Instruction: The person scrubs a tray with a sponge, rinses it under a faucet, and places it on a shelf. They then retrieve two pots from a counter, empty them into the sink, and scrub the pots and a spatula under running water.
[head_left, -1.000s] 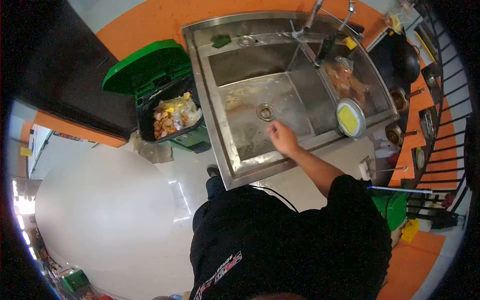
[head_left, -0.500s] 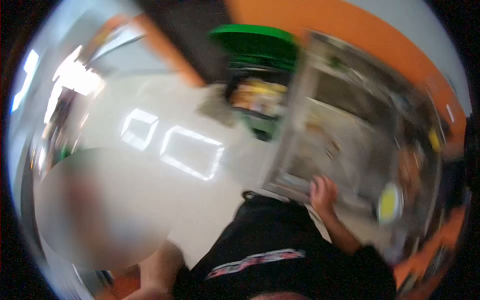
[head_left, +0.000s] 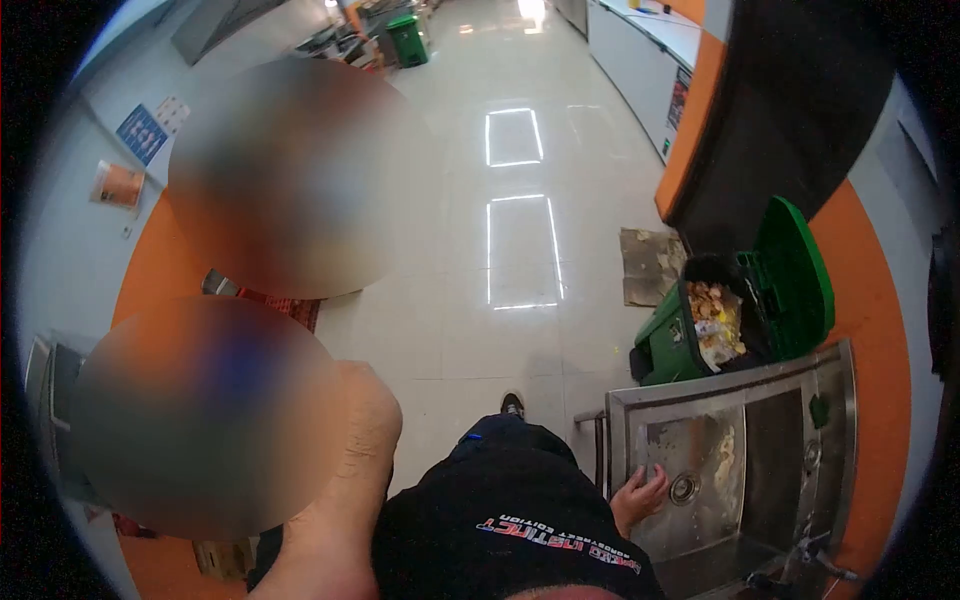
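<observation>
My left hand (head_left: 368, 410) is raised at the lower left, with the back of the wrist showing. A blurred patch covers its fingers and anything in them. On the right, my right hand (head_left: 640, 497) hangs over the near-left edge of the steel sink (head_left: 625, 400), fingers spread and nothing between them. Beside that hand are the drain (head_left: 684, 487) and pale food residue (head_left: 724, 455) in the basin. It cannot be made out whether the hand touches the rim.
A green bin (head_left: 665, 345) with its lid up holds food waste next to the sink. Flattened cardboard (head_left: 650, 265) lies by it. Ahead runs a shiny tiled floor (head_left: 460, 340), with a white counter (head_left: 630, 60) and another green bin (head_left: 408, 42) farther off. Blurred patches hide the left side.
The view has swung left, so the sink and bin now sit lower and farther right. My right hand stays at the sink's edge. More of my left wrist shows.
</observation>
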